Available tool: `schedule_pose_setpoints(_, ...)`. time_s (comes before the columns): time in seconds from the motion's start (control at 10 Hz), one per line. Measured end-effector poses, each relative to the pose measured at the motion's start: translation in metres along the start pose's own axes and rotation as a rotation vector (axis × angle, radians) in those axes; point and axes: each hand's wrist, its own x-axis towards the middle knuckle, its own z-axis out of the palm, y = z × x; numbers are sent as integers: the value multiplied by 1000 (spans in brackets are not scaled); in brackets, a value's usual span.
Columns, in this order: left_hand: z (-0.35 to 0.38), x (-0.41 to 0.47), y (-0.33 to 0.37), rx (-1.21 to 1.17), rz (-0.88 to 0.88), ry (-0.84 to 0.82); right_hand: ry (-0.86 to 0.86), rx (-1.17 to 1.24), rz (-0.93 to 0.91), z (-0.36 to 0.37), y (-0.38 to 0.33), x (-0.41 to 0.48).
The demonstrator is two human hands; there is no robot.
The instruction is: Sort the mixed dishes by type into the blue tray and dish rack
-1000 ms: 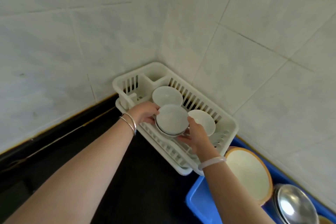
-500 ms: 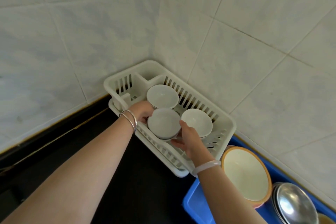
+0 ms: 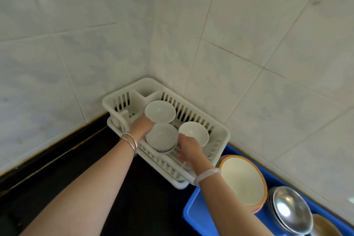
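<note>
A white plastic dish rack [image 3: 222,134] sits in the tiled corner. It holds one white bowl [image 3: 160,111] at the back and another white bowl [image 3: 193,133] on the right. A small stack of white bowls [image 3: 161,137] rests low at the rack's front. My left hand [image 3: 141,126] grips the stack's left side, fingers hidden behind it. My right hand [image 3: 188,147] is just right of the stack, with its fingers spread and the thumb near the rim. The blue tray [image 3: 191,210] lies at the lower right.
In the blue tray stand a cream bowl with an orange rim [image 3: 241,180], stacked steel bowls [image 3: 289,210] and a brownish dish [image 3: 323,226] cut off by the frame's edge. The black counter [image 3: 95,159] runs left of the rack. Tiled walls close in behind.
The stack of white bowls has come down into the front of the rack. My right hand's fingers have loosened and spread away from it. The left hand stays on the stack.
</note>
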Motion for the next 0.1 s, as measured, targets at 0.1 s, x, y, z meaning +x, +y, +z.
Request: schedule_pose_setpoints(0.1,-8,-43,9,-327,59,188,59,226,-300,-44,-34,-56)
